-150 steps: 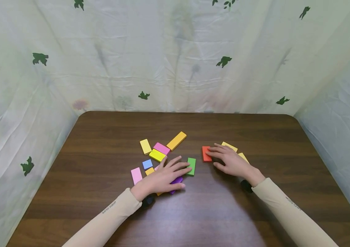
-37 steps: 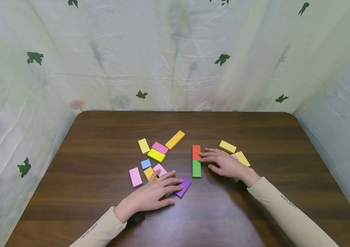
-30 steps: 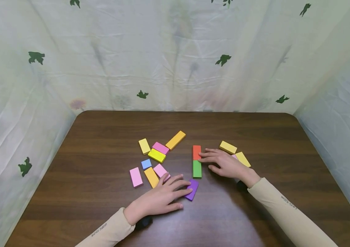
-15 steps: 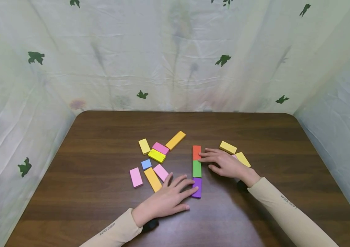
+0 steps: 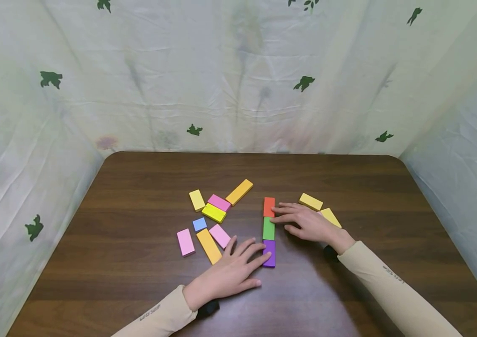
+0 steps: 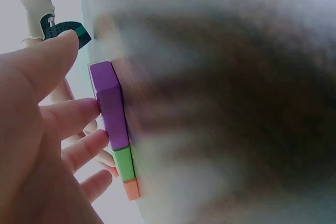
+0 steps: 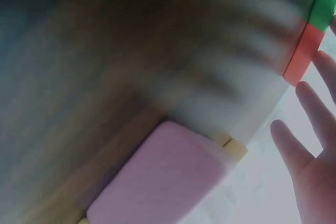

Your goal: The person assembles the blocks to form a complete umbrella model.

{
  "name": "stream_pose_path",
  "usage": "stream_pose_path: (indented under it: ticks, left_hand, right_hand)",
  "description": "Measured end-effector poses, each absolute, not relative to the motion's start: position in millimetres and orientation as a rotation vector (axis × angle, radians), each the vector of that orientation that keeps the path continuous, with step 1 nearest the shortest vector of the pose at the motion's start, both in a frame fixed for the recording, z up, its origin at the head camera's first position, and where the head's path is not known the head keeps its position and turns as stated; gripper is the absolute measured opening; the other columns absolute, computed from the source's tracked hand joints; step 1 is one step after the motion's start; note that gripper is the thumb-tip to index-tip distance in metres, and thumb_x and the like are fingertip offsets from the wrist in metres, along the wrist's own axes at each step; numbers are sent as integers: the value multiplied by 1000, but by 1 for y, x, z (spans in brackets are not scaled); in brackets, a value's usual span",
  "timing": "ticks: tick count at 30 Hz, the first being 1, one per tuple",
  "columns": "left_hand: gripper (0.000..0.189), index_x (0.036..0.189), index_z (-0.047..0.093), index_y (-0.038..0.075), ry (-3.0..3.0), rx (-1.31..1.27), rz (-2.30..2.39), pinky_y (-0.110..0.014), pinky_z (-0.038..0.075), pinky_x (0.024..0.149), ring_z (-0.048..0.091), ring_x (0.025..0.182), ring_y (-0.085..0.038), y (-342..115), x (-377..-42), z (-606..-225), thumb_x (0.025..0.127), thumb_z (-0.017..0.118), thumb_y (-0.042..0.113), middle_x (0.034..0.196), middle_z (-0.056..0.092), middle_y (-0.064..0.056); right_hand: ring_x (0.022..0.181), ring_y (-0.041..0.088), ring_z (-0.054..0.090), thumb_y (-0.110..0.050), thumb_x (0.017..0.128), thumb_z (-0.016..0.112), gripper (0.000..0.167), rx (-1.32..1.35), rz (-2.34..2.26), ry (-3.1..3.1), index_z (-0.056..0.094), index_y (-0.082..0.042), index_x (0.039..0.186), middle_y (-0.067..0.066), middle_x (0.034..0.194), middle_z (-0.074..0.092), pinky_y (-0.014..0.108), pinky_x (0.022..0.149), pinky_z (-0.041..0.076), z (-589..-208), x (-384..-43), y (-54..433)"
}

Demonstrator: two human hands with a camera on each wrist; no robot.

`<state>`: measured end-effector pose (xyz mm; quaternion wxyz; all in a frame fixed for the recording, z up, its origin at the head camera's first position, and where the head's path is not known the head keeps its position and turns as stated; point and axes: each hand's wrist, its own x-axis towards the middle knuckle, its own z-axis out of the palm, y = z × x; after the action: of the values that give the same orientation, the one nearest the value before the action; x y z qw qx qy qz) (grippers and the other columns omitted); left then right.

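Left side: table (image 5: 87, 243) edge slants down toward the viewer, white fabric (image 5: 137, 93) just past it and past the back edge. Wide run of wood from that edge to the first block, light pink (image 5: 185, 241).

Next, the loose cluster: pale yellow block (image 5: 197, 200), blue block (image 5: 199, 224), long amber block (image 5: 209, 245), bright yellow block (image 5: 214, 212), magenta block (image 5: 219, 202), second pink block (image 5: 220, 235), orange block (image 5: 239, 192) angled toward the back edge. Cluster fills the left hand's outer side; amber's near end meets the hand in view.

Left hand (image 5: 234, 271): fingers spread, index and middle tips touching the purple block's left side, thumb off it. No pinch.

Row, mid-table: red block (image 5: 269, 206), green block (image 5: 269, 228), purple block (image 5: 269, 253), end to end, straight, square to the back edge. Wood strip between red and the back edge; more wood on purple's near side, between the sleeves. Both long sides of the row are flanked by hands.

Right hand (image 5: 307, 223): fingers extended and apart, tips against the row's right side at red and green. No pinch.

Behind its fingers: back yellow block (image 5: 310, 201) and right yellow block (image 5: 330, 216), plus a partly covered pink piece (image 7: 157, 177), large in the right wrist view. Beyond those, wood out to the right edge, well apart.
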<state>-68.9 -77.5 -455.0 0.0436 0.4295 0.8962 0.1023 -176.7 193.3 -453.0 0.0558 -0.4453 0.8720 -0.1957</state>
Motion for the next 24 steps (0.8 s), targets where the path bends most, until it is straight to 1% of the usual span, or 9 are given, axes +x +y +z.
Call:
stream_pose_path:
  ticks: [8, 14, 17, 24]
  left_hand:
    - [64, 148, 38, 20, 2753, 1299, 287, -65, 18, 104, 22, 140, -29, -77, -67, -457, 94, 54, 49, 147, 34, -5]
    - [67, 151, 33, 21, 2728, 1264, 301, -66, 13, 104, 15, 143, -29, -76, -73, -454, 94, 52, 52, 155, 25, -3]
    - [67, 150, 34, 22, 2739, 1248, 273, -66, 12, 105, 13, 143, -29, -76, -78, -452, 94, 51, 53, 157, 22, -1]
    - [66, 150, 35, 23, 2741, 1231, 265, -66, 12, 105, 14, 143, -28, -76, -81, -454, 94, 50, 54, 156, 24, 1]
  right_hand:
    - [135, 31, 35, -8, 92, 56, 40, -1361, -616, 2639, 63, -19, 129, 5, 143, 47, 50, 105, 31, -453, -177, 195]
    - [135, 32, 35, -8, 91, 56, 40, -1360, -614, 2636, 62, -18, 130, 6, 143, 47, 51, 105, 31, -453, -177, 194]
    - [135, 32, 35, -9, 92, 57, 41, -1350, -603, 2639, 61, -16, 132, 7, 143, 47, 51, 105, 30, -452, -177, 193]
    - [135, 31, 36, -11, 91, 58, 41, -1353, -592, 2664, 59, -9, 132, 6, 140, 51, 49, 106, 29, -451, -177, 192]
